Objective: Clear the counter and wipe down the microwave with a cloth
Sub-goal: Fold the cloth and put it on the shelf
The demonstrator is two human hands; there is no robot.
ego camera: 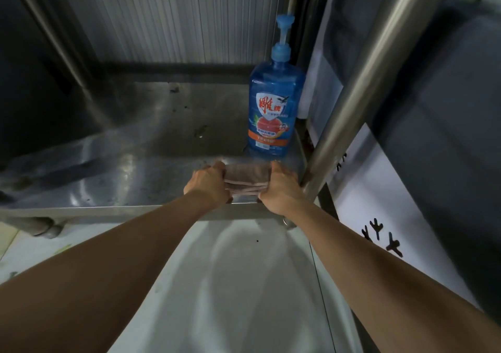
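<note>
Two bare forearms reach up from bottom corners toward frame centre. Left hand (207,183) and right hand (279,190) each clasp one end of folded pinkish-brown cloth (245,180), lying near front edge of scuffed stainless-steel shelf (122,168). Just behind cloth, upright blue pump-top detergent bottle (272,108) beside steel post (360,81), right of centre.

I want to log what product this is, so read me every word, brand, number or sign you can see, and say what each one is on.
"雕牌": large red brand characters on the white shield of the blue pump bottle's label.
Smaller lines under the shield and on the orange band of that label: too small and blurred to read.
Black hand-drawn marks on the white panel at right: cut off and smeared, not readable.
Folded cloth and steel shelf: no text.
</note>
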